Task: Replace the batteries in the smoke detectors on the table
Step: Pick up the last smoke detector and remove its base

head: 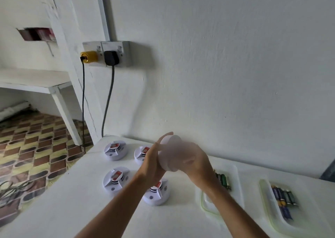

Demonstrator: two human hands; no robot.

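The round white plastic smoke detector [170, 153] is held clear of the white table [72, 201], just below the centre of the frame and above the four detectors that lie there. It is gripped from both sides, probably so that one half can be twisted against the other to reach the battery bay.

The left hand [154, 163] lies against the left side of the unit with its fingers nearly straight and pressed to the casing. The right hand [194, 160] wraps the right side with curled fingers; motion blur hides the exact finger placement.

The disc is tilted on edge. Its flat faces point toward the upper left and lower right of the frame, and its broad axis runs from upper right to lower left.

The four white round detectors on the table [116, 180] lie face up with red labels showing. Two clear plastic trays [235, 169] holding cylindrical batteries [282, 198] sit at the lower right, within reach of the right hand.
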